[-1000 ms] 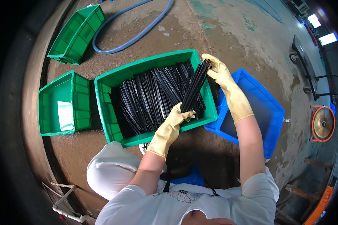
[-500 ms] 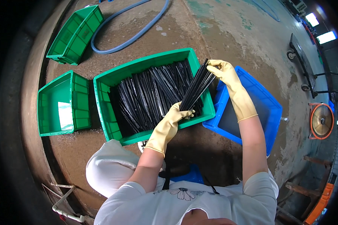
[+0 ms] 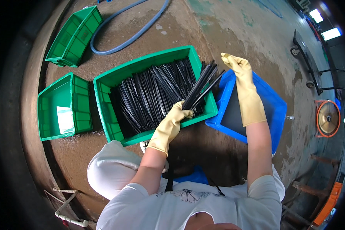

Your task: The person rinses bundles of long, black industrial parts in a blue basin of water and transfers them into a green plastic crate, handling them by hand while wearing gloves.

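My left hand (image 3: 175, 119), in a pale yellow rubber glove, is closed round the lower end of a bundle of long thin black sticks (image 3: 199, 87). Their free ends fan out up and to the right, over the right rim of a large green crate (image 3: 157, 57). Many more black sticks (image 3: 153, 96) lie side by side in that crate, wet and shiny. My right hand (image 3: 237, 65), gloved alike, is held apart from the bundle, above the far end of a blue crate (image 3: 223, 97). Its fingertips and thumb are pinched together; whatever is between them, if anything, is too small to see.
A green crate with liquid (image 3: 65, 103) stands at the left, another green crate (image 3: 75, 38) farther back. A grey-blue hose (image 3: 142, 33) curves across the wet floor. To the right are a wheeled cart (image 3: 307, 63) and an orange-rimmed fan (image 3: 328, 119).
My right hand has let go of the bundle's upper ends and moved up and to the right. The sticks have spread apart at their tips; my left hand still grips them.
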`<state>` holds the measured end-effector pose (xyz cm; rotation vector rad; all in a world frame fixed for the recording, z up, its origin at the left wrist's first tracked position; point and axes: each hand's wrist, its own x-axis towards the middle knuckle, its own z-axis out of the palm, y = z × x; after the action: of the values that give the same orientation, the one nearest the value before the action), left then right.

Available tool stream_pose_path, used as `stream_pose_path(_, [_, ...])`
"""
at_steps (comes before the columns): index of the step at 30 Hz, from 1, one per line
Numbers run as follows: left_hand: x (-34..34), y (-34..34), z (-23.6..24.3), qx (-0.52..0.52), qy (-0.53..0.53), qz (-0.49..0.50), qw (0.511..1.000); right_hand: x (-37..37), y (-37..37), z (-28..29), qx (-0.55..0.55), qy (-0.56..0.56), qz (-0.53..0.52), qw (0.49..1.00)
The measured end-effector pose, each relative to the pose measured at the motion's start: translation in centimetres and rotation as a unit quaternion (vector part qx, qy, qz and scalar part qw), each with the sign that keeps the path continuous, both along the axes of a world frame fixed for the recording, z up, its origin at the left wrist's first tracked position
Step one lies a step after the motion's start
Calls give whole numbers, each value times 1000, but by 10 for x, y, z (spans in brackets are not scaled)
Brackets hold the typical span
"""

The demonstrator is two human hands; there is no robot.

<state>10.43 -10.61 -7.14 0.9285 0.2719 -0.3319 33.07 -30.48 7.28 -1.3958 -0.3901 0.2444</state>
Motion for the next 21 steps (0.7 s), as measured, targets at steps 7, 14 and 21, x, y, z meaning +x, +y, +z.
stream_pose_path(7, [-7,5,19,2,73,185,980,-151,-38,61,-129,135,245,951])
stream_pose_path(14, [-23,15,36,193,232,384,873,-206,-94,41,-339,219,305,863])
stream_pose_path(21, [-9,18,81,773,-67,426,466,-187,-61,-55,-245,-43,-148,957])
